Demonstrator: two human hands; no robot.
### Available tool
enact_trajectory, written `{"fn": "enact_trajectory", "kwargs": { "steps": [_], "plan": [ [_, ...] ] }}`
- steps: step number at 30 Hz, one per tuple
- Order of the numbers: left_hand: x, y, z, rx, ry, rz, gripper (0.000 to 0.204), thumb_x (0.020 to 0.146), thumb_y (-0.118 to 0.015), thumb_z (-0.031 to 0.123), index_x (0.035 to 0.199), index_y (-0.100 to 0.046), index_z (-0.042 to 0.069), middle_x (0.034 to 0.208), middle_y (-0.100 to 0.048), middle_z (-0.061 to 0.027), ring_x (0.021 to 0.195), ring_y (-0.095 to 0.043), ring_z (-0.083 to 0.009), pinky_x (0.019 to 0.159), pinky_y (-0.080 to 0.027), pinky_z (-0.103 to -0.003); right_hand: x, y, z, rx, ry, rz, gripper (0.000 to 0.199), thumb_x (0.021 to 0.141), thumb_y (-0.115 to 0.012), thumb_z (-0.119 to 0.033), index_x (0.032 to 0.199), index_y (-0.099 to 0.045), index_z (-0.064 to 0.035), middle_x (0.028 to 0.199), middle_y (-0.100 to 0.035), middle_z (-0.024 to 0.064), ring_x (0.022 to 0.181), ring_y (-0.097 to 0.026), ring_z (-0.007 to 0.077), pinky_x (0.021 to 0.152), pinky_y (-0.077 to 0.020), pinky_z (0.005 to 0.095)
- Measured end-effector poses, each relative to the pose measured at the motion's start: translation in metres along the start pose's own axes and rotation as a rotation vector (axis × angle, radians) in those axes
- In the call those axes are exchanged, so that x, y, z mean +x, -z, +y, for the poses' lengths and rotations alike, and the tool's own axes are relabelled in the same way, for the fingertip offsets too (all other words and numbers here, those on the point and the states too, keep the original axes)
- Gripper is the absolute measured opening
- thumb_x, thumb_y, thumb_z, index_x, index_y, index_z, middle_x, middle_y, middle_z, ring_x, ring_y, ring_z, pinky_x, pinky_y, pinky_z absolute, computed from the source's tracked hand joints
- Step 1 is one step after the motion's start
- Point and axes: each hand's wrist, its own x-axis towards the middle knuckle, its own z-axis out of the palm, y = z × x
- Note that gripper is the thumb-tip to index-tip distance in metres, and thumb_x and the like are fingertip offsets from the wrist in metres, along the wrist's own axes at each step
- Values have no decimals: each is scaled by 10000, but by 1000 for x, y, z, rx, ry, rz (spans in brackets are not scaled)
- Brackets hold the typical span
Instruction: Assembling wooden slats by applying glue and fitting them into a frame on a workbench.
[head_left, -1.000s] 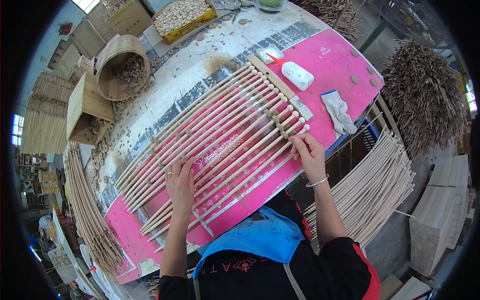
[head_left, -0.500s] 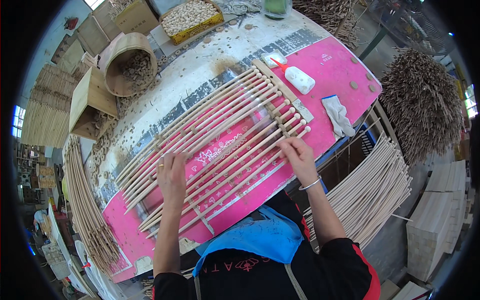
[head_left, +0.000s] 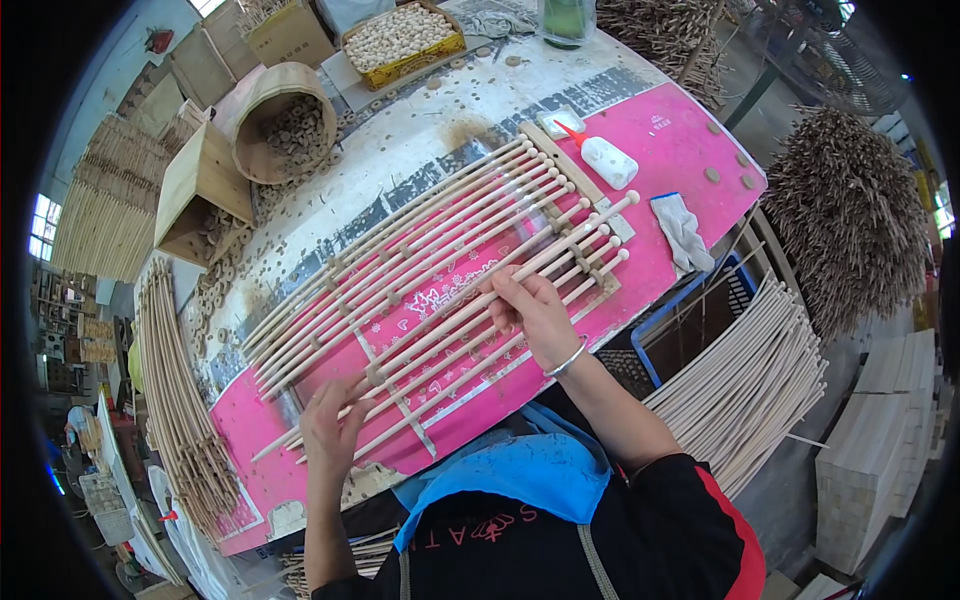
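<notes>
A slim wooden stick with a round ball on its end (head_left: 560, 243) slants above the other sticks, its ball at the upper right. My right hand (head_left: 532, 312) pinches this stick near its middle. Down by its lower left end, my left hand (head_left: 330, 425) has thumb and fingers bent around the stick, beside a small wooden ring (head_left: 376, 376) on it. Underneath lies a row of similar ball-ended sticks (head_left: 440, 222), several with wooden rings on them. Their ball ends line up along a wooden strip (head_left: 560, 165) on the pink table top (head_left: 690, 130).
A white glue bottle (head_left: 608, 163) with a red nozzle and a white glove (head_left: 682, 232) lie at the right. Farther off are a yellow basket of wooden balls (head_left: 410, 65) and a round wooden tub of rings (head_left: 262, 95). Bundled sticks (head_left: 745, 380) lean beside a blue crate (head_left: 652, 372).
My right hand has moved left from the ball ends to the middle of a stick, which is now raised. My left hand has come down toward the sticks' lower ends.
</notes>
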Motion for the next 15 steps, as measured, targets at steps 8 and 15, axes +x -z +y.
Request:
{"fn": "enact_trajectory", "kwargs": {
  "steps": [8, 15],
  "plan": [
    [5, -45, 28, -180, 2, -47, 175, 939, -728, 62, 1098, -712, -10, 894, -672, -166, 786, -680, -331, 702, -512, -397, -22, -54, 46, -77, -87, -182, 298, 1094, -631, -307, 1082, -736, -28, 803, -679, 0, 645, -610, 49, 554, -491, 207],
    [10, -53, 42, -252, -1, -39, 160, 949, -725, 54, 1085, -696, -24, 910, -676, -161, 762, -661, -318, 693, -507, -377, -28, -46, 41, -137, -7, -370, 247, 1014, -750, -197, 1217, -714, -61, 935, -718, -7, 772, -647, 33, 629, -524, 203]
  ]
}}
